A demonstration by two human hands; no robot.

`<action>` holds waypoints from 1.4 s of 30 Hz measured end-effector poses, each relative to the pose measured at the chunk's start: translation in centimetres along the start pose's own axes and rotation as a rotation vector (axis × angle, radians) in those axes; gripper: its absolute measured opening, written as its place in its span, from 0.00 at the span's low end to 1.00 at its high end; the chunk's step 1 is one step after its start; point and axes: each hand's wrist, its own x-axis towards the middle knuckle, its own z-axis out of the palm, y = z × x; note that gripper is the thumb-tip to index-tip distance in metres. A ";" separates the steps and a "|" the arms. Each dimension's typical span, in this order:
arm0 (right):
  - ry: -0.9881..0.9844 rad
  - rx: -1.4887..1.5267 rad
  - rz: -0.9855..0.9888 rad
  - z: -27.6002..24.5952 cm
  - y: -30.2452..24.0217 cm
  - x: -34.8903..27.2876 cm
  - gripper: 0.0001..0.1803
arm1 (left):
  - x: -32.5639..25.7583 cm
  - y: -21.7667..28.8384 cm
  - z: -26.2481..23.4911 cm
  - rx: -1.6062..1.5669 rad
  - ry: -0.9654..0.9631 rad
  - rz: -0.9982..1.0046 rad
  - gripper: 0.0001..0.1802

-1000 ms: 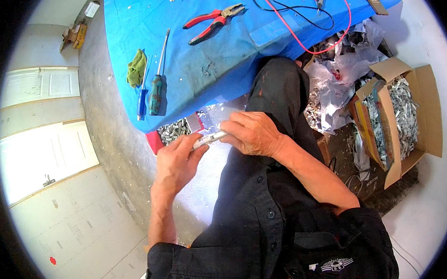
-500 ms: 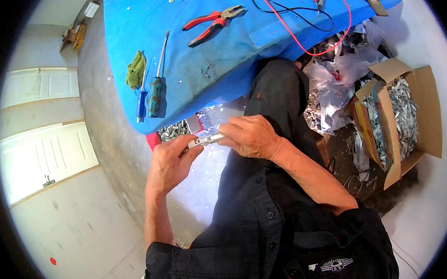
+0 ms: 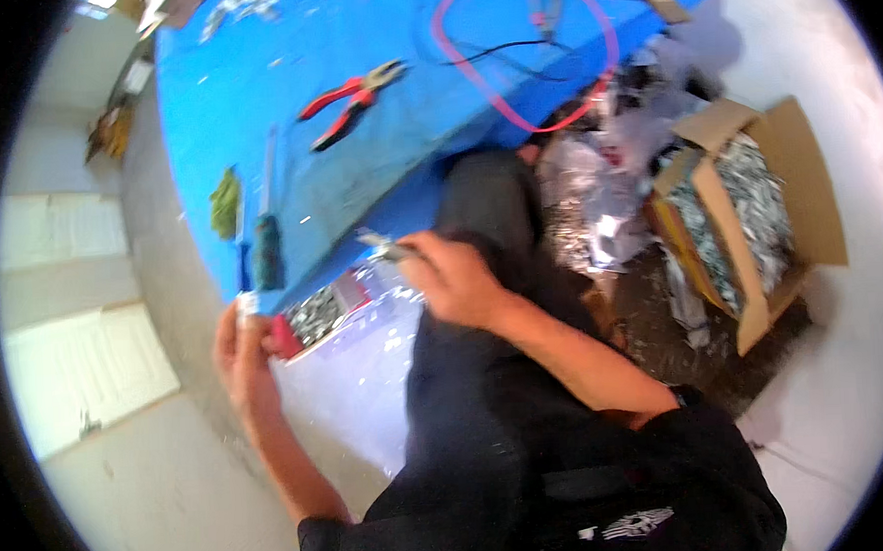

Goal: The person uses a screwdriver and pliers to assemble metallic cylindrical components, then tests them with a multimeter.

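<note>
Smeared by motion, my left hand (image 3: 248, 361) is by the table's near left corner, pinching a small whitish piece (image 3: 249, 303) just below the screwdriver handles. My right hand (image 3: 463, 282) is in front of my knee, closed on a small silvery metal piece (image 3: 389, 248) that sticks out to the left. The two hands are well apart. Close to my left hand lie a blue-handled screwdriver (image 3: 243, 264), a thicker dark teal-handled screwdriver (image 3: 268, 252) and a green crumpled rag (image 3: 226, 204). Red-and-black pliers (image 3: 353, 104) lie farther back on the blue-covered table (image 3: 359, 181).
Below the table edge is a red-rimmed box (image 3: 317, 318) of small metal parts. Pink and black cables (image 3: 498, 101) lie on the table's right. Plastic bags (image 3: 600, 185) and an open cardboard box (image 3: 807, 176) of metal strips stand on the right. Small scraps (image 3: 243, 6) lie far back.
My hands have come apart: the left moved left and down, the right stayed near the middle. What was held between both now shows as one piece in each hand. The view has shifted too.
</note>
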 end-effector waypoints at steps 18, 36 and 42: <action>0.152 -0.233 -0.176 4.0 10.8 1.8 0.16 | -7.8 10.9 28.5 0.247 -0.693 0.626 0.43; -0.123 0.792 0.339 -2.6 0.8 1.1 0.27 | -3.7 -2.1 15.0 0.283 -0.088 0.090 0.13; -0.164 0.856 0.346 -3.4 0.3 0.8 0.25 | -3.4 -1.8 16.1 0.237 -0.133 0.108 0.13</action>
